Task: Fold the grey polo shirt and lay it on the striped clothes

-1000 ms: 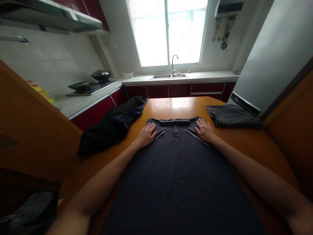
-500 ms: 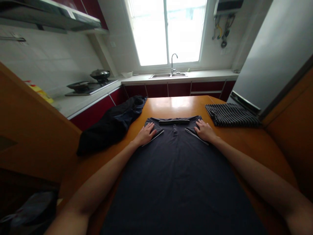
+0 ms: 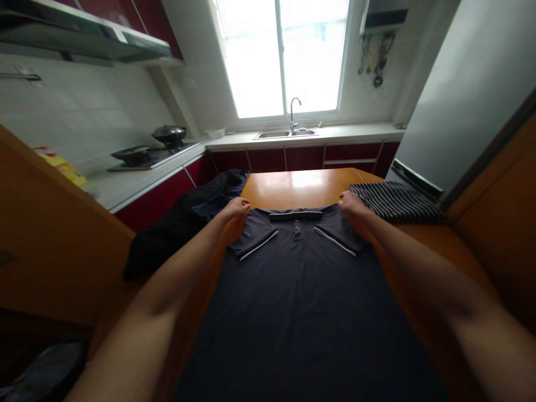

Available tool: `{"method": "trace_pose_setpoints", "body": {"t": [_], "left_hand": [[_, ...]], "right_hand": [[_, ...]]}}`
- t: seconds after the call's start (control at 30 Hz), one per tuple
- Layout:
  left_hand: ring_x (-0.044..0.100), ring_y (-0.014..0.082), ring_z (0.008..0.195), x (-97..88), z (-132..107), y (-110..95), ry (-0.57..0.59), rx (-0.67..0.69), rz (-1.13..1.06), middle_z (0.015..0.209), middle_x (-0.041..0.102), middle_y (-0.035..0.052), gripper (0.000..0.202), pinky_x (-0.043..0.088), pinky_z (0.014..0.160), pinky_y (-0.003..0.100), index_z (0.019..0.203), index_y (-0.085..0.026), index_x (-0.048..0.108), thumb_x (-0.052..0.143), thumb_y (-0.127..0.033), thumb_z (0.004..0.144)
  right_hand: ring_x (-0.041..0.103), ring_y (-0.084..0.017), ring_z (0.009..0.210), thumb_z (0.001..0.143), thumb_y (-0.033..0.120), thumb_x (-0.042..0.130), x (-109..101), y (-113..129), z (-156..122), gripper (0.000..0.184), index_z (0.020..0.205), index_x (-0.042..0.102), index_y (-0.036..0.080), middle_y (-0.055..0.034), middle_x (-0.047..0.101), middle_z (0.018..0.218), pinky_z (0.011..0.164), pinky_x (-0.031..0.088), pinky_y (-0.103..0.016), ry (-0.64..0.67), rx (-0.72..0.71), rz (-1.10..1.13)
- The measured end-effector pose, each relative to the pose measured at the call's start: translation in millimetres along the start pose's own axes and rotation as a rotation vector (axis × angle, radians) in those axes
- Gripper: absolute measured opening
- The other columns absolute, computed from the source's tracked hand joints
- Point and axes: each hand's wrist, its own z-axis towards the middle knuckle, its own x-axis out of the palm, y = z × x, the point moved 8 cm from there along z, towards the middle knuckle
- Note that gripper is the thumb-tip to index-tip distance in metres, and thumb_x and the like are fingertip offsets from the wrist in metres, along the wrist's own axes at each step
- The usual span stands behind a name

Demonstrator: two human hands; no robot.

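Note:
A dark grey polo shirt point(image 3: 299, 290) lies spread on the wooden table point(image 3: 288, 190), its collar at the far end and its lower part running toward me. Both short sleeves, edged with white piping, are folded inward over the front. At the far left shoulder, my left hand point(image 3: 238, 206) is closed with its fingers pinching the shirt's edge. My right hand point(image 3: 350, 203) pinches the opposite shoulder in the same way. The fabric stretches between the two hands, and the fingertips are partly hidden.
A dark bundle of clothing point(image 3: 176, 223) lies along the table's left edge. On the right is a folded striped garment point(image 3: 396, 201), close to my right hand. Beyond the table are a counter with a sink point(image 3: 274, 134) and a stove with pans point(image 3: 168, 134). A fridge point(image 3: 452, 106) stands at right.
My hands were lying flat on the folded sleeves; they have moved outward and away from me to the shoulder corners and closed on the shirt. The shoulders are now pulled wider.

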Motion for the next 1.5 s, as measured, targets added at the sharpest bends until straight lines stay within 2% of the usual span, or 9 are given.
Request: {"method": "trace_pose_setpoints", "body": {"t": [0.17,0.27,0.4,0.6,0.83,1.07,1.2,1.37,1.5], "left_hand": [[0.064,0.0208,0.061,12.7,14.1,4.9,0.158,-0.151,-0.044,0.061,0.067,0.0075,0.039,0.044,0.055,0.027,0.064,-0.015,0.068,0.084,-0.050,0.068],[0.058,0.0182,0.055,16.0,16.2,7.1,0.238,-0.214,-0.067,0.055,0.062,0.0064,0.042,0.039,0.052,0.027,0.058,-0.015,0.065,0.090,-0.050,0.063],[0.054,0.0170,0.052,20.0,15.3,9.7,0.317,-0.257,-0.108,0.049,0.055,0.0029,0.044,0.036,0.051,0.027,0.057,-0.016,0.066,0.096,-0.047,0.052],[0.053,0.0141,0.052,16.2,11.3,10.5,0.243,-0.236,-0.211,0.055,0.062,0.0032,0.042,0.036,0.050,0.026,0.068,-0.015,0.075,0.099,-0.042,0.047],[0.052,0.0122,0.053,20.2,2.0,12.7,0.160,-0.168,-0.296,0.061,0.066,0.0030,0.051,0.040,0.054,0.026,0.078,-0.014,0.077,0.094,-0.053,0.052],[0.059,0.0136,0.064,15.2,0.3,9.0,0.287,-0.120,-0.299,0.075,0.073,0.0051,0.043,0.039,0.054,0.022,0.090,-0.016,0.080,0.090,-0.044,0.060],[0.063,0.0144,0.070,18.6,-1.2,4.0,0.361,-0.067,-0.313,0.090,0.077,0.0068,0.053,0.044,0.059,0.022,0.101,-0.017,0.080,0.093,-0.034,0.052],[0.068,0.0193,0.076,26.3,-4.5,0.2,0.292,0.026,-0.469,0.086,0.078,0.0081,0.060,0.053,0.073,0.030,0.098,-0.013,0.080,0.094,-0.041,0.047],[0.068,0.0196,0.071,25.9,-4.5,5.5,0.193,0.077,-0.525,0.078,0.077,0.0081,0.068,0.055,0.074,0.033,0.100,-0.011,0.080,0.093,-0.050,0.046]], "right_hand": [[0.073,-0.030,0.086,0.084,0.028,0.074,5.1,-7.0,25.0,0.018,0.081,0.074,0.010,-0.0156,0.073,0.078,0.077,0.056,-0.033,0.108,0.114,0.034],[0.066,-0.021,0.061,0.086,0.033,0.075,9.8,-11.7,31.5,0.025,0.076,0.068,0.011,-0.0068,0.062,0.058,0.060,0.053,-0.030,0.152,0.186,0.086],[0.052,-0.014,0.049,0.080,0.040,0.084,13.9,-17.9,36.3,0.035,0.071,0.061,0.014,0.0011,0.050,0.050,0.051,0.045,-0.026,0.179,0.247,0.158],[0.050,-0.013,0.052,0.079,0.048,0.083,15.9,-20.4,29.1,0.038,0.072,0.062,0.016,0.0028,0.048,0.052,0.049,0.042,-0.024,0.202,0.263,0.275],[0.056,-0.013,0.059,0.082,0.050,0.080,12.4,-14.6,14.5,0.038,0.079,0.063,0.016,0.0003,0.058,0.062,0.058,0.048,-0.025,0.217,0.254,0.418],[0.063,-0.014,0.066,0.081,0.030,0.083,3.2,-17.9,11.9,0.023,0.092,0.072,0.012,-0.0058,0.069,0.075,0.064,0.053,-0.026,0.345,0.216,0.519],[0.069,-0.017,0.075,0.075,0.019,0.085,2.0,-18.5,9.0,0.034,0.107,0.074,0.014,-0.0087,0.075,0.089,0.071,0.058,-0.027,0.442,0.147,0.580],[0.068,-0.016,0.074,0.073,0.020,0.085,3.2,-10.1,5.8,0.035,0.105,0.077,0.011,-0.0098,0.077,0.089,0.072,0.058,-0.025,0.412,0.028,0.582],[0.069,-0.017,0.077,0.074,0.018,0.082,0.7,-5.1,3.3,0.024,0.097,0.080,0.010,-0.0089,0.078,0.085,0.077,0.057,-0.026,0.343,-0.031,0.501]]}}
